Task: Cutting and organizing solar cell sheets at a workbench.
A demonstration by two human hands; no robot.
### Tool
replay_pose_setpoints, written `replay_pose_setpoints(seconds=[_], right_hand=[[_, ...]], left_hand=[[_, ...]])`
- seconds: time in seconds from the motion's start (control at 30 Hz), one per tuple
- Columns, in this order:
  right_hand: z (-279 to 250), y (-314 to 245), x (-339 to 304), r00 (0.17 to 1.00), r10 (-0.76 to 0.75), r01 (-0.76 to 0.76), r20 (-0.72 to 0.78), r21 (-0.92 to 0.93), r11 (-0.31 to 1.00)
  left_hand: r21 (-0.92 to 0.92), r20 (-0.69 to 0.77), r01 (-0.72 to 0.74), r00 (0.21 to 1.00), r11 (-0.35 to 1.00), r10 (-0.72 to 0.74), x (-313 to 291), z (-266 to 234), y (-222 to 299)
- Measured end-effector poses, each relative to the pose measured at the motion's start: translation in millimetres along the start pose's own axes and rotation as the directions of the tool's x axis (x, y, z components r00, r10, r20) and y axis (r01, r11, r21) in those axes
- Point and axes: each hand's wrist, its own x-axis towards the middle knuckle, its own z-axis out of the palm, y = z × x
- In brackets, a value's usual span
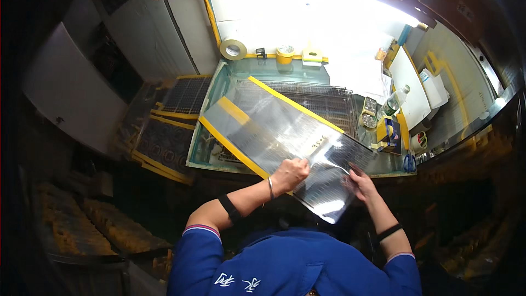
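Note:
A long clear plastic sheet point(274, 126), edged with yellow tape along both long sides, lies aslant over the workbench and reaches past its front edge. Handwriting marks its middle, and its near right end looks dark and glossy with a fine pattern. My left hand point(290, 176) is closed in a fist on the sheet's near edge, fingertips hidden under the knuckles. Beyond the bench's front edge, my right hand point(361, 184) pinches the right end of the sheet between thumb and fingers. Beneath the sheet, a stack of dark gridded sheets point(323, 98) rests on the bench.
A tape roll point(233, 49), a yellow tub point(285, 53) and a white-and-yellow box point(312, 57) line the back. On the right stand a plastic bottle point(395, 101), a tape dispenser point(388, 134) and blue-handled scissors point(409, 163). Taped dark panels point(164, 142) lie at left.

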Motion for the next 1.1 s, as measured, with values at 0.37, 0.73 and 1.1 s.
replay_pose_setpoints(seconds=[0.37, 0.73, 1.1], right_hand=[[106, 41, 89, 0.951, 0.309, -0.307, -0.002, 0.093, 0.947], [24, 20, 29, 0.914, 0.387, -0.379, -0.125, 0.082, 0.922], [106, 49, 31, 0.850, 0.498, -0.497, 0.174, -0.055, 0.866]], left_hand=[[-0.598, 0.142, 0.377, 0.918, 0.707, -0.370, -32, -24, -9], [-0.293, 0.951, 0.780, 0.180, -0.553, -0.251, -152, 20, -18], [-0.426, 0.885, 0.482, 0.398, -0.766, -0.242, -114, 12, 1]])
